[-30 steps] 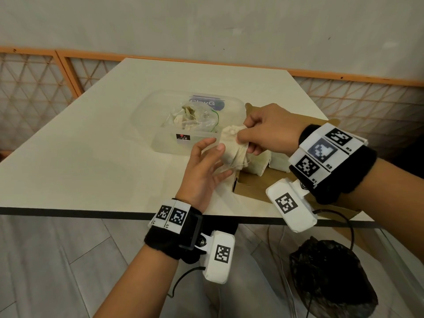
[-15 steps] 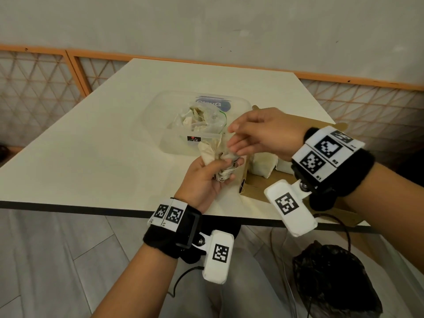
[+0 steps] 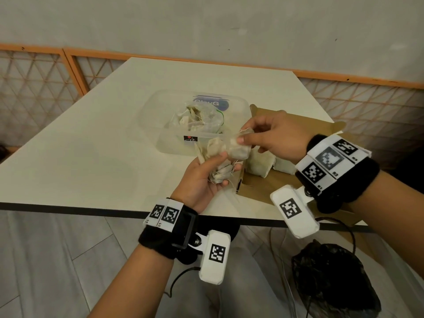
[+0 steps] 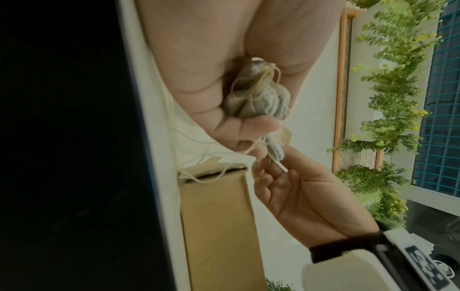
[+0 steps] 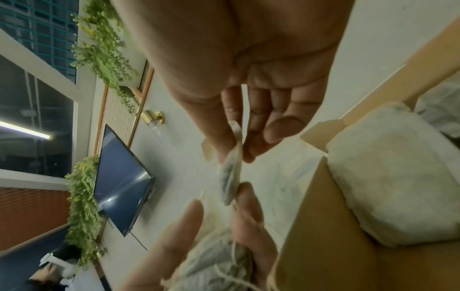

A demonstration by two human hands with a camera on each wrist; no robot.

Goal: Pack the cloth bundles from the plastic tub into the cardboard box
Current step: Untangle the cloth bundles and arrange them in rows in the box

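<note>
Worn rig, both forearms bare.
Black wristband (image 3: 160, 239) on each wrist, white tags printed with black square codes; white camera pod (image 3: 214, 260) with code hangs below, thin black cable trailing.

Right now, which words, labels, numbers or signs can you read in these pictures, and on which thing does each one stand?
"ClayG": blue label on the plastic tub, top edge partly cut, so the reading is uncertain.
Small black sticker on the tub's front wall: red and white marks, too small to read.
Wrist bands: black and white square codes with tiny characters, not readable.
</note>
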